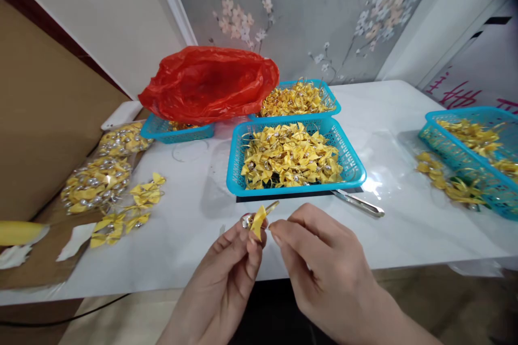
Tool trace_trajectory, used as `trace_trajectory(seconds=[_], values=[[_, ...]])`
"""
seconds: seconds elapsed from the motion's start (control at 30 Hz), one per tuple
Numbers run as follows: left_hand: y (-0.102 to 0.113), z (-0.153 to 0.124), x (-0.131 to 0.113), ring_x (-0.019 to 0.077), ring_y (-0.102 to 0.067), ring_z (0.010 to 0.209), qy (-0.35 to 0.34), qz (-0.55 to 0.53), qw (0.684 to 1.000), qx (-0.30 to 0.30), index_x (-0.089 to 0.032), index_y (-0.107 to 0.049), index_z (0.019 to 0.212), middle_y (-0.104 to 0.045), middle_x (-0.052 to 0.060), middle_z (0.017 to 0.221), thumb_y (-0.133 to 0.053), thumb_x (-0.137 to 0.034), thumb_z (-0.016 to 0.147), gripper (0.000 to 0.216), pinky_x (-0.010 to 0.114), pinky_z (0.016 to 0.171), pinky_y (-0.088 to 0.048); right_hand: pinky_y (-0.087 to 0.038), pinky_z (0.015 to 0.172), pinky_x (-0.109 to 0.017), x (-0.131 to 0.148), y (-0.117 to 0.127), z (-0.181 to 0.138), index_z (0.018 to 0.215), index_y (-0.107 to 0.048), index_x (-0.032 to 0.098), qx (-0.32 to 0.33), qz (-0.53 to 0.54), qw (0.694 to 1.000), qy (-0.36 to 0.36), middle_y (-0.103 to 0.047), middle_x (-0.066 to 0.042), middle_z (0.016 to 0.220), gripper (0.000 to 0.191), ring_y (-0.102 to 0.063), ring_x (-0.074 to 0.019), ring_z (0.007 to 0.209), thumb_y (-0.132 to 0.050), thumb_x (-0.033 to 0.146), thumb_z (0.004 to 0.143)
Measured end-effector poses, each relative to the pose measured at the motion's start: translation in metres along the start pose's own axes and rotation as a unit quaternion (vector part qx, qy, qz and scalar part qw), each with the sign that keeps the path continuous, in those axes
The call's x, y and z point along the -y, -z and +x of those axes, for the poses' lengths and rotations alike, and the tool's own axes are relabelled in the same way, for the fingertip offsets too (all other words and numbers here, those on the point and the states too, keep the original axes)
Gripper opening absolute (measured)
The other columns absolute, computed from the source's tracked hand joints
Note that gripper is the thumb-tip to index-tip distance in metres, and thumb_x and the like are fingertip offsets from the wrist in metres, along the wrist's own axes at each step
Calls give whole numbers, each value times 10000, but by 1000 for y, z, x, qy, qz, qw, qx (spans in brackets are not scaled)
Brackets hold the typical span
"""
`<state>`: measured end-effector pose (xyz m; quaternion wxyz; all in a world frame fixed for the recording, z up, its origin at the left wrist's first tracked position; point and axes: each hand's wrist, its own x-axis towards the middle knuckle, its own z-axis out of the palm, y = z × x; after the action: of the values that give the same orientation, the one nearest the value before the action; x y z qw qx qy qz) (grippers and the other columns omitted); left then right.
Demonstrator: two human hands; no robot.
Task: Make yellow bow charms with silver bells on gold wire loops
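Observation:
Between the fingertips of my left hand (226, 269) is a yellow ribbon bow with a small silver bell (258, 222), held above the table's front edge. My right hand (324, 264) is closed in a pinch right beside the bow; a thin strand seems to run to its fingertips, too small to make out clearly. Just beyond my hands stands a blue plastic basket (298, 192) heaped with similar yellow bows (291, 156). A pair of metal tweezers (359, 204) lies against the basket's front right corner.
Behind are another blue basket of bows (338, 105) and a red plastic bag (210, 86) over a third basket (178, 136). Loose bows (109, 229) and bagged ones (97, 180) lie at left on cardboard. Another basket (465, 172) stands at right, with bows (457, 186) beside it.

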<state>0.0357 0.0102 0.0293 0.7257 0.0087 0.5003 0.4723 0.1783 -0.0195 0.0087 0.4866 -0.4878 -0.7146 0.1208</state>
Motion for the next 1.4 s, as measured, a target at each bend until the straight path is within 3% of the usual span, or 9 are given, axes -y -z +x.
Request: trace_trajectory(seconds=[0.1,0.2,0.33,0.7,1.03,1.4], values=[[4,1,1,95,-706,583,-46,58,997,9,-67,-750,736,-743,86,743,-485,107,864,341,153,581,-621,-500,577,-292,-1,2,-1,941,-682,98,6,-7,1000,3,-589,-85,754,226,-552,-173,669,-496,-4,866],[11,2,1,90,-682,610,-80,123,986,81,-103,-784,817,-763,60,751,-690,16,791,154,143,629,-614,-492,567,-290,-2,5,-1,952,-677,105,12,-28,999,16,-584,-87,772,248,-546,-171,665,-488,-23,855],[17,1,-1,81,-646,662,-105,194,965,145,-159,-801,862,-757,12,742,-817,-148,727,136,119,682,-582,-477,554,-285,-5,7,-2,957,-676,132,23,-40,999,22,-573,-81,782,289,-532,-167,659,-486,-49,836],[19,-5,0,118,-678,783,-100,194,957,190,-211,-818,831,-759,29,1000,-809,-214,735,96,156,738,-560,-436,539,-237,-7,5,-6,894,-665,164,44,81,994,-53,-519,-30,758,232,-523,-130,637,-469,39,906],[15,-4,0,91,-607,724,-128,249,935,217,-232,-813,834,-722,-1,854,-749,-199,803,79,139,677,-522,-427,566,-227,-8,8,-5,819,-612,168,88,156,976,-122,-504,8,737,154,-511,-105,636,-515,81,901],[12,-9,-2,87,-584,684,-128,252,938,202,-220,-819,805,-676,-10,742,-746,-195,794,78,132,648,-508,-406,567,-235,-7,11,-4,903,-643,205,96,165,975,-118,-480,17,761,212,-486,-115,657,-492,56,913]])
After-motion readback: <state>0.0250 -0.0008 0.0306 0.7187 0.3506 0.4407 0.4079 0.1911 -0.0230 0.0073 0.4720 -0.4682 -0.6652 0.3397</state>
